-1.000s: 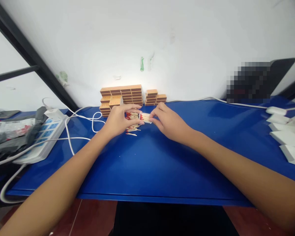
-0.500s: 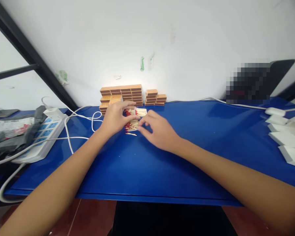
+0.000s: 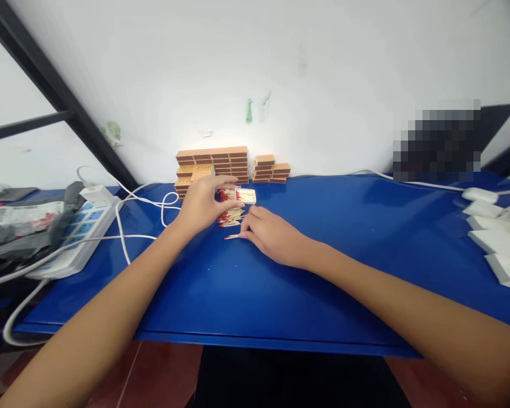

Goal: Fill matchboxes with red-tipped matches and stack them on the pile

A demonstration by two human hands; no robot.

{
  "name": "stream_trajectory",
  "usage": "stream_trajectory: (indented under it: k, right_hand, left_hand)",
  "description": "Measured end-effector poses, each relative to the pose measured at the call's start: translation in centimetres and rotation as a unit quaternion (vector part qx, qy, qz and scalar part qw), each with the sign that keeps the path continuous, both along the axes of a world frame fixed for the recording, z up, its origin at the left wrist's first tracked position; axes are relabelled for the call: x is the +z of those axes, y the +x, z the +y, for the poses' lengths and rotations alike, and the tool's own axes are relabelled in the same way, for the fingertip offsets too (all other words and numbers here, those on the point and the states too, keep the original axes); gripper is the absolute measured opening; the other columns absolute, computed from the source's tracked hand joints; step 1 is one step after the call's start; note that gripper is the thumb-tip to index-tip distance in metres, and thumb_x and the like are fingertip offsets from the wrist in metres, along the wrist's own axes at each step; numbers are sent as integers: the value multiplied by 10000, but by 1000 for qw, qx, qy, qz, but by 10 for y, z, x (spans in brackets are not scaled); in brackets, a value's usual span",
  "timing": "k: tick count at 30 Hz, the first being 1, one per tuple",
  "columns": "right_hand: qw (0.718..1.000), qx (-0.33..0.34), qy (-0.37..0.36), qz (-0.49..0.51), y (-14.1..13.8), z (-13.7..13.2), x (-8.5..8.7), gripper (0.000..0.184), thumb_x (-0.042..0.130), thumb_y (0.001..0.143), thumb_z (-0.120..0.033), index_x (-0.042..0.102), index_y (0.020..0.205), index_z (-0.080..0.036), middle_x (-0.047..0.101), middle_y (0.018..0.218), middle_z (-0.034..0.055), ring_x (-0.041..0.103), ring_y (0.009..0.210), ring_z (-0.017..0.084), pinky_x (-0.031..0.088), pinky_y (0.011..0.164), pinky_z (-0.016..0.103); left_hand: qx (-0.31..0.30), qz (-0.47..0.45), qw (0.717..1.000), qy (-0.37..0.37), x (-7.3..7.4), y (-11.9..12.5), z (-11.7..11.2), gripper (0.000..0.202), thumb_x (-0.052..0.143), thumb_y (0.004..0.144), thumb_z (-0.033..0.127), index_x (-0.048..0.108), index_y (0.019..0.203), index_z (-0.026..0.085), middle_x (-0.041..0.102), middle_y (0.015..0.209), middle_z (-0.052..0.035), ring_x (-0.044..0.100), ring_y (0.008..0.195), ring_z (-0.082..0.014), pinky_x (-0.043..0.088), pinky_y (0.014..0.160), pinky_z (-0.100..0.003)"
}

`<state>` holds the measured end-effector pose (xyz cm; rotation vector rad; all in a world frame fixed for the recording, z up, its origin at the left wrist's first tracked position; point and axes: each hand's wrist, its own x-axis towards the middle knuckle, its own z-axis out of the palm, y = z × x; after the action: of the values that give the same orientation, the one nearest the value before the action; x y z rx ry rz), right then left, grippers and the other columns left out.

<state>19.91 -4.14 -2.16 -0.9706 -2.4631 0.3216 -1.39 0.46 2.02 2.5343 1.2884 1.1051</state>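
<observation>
My left hand is closed around a small white matchbox tray filled with red-tipped matches, held just above the blue table. Below it lies a loose pile of matches. My right hand rests low on the table beside that pile, fingers pinched on a single match at the pile's near edge. Stacked orange matchboxes stand against the wall behind both hands.
A white power strip with white cables lies at the left, beside a grey bag. White box parts sit at the right edge. A smaller stack of orange boxes stands by the wall.
My right hand left the tray, dropped toward me to the table and now pinches a loose match. My left hand kept holding the tray almost still.
</observation>
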Motion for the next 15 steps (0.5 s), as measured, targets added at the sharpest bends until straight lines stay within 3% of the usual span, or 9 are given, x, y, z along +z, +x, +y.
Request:
stream_trajectory:
  k: [3,9,15]
  right_hand:
    - [999,-15,29,32,11,6,4,133,547,1078,-217,638,988,-181,629,1057,100,591,983,239,478,916,385]
    - [984,-136,79,83,34,26,8,95,564,1051,-219,635,1001,-181,608,1054,103,583,963,248,464,876,379]
    - [989,-116,61,66,34,29,5,79,575,1036,-214,636,993,-190,612,1046,94,583,962,244,461,861,372]
  left_hand:
    - [-3,1,1000,-7,-1,-1,1,491,938,802,354,772,1237,198,810,1233,-96,774,1144,-300,568,1084,-451]
    - [-27,-14,999,-29,-4,0,2,522,960,768,350,778,1235,202,812,1222,-92,776,1140,-300,591,1033,-421]
    - [-49,-30,998,-38,-6,2,0,560,975,741,399,781,1235,220,819,1194,-102,781,1125,-314,590,1033,-454]
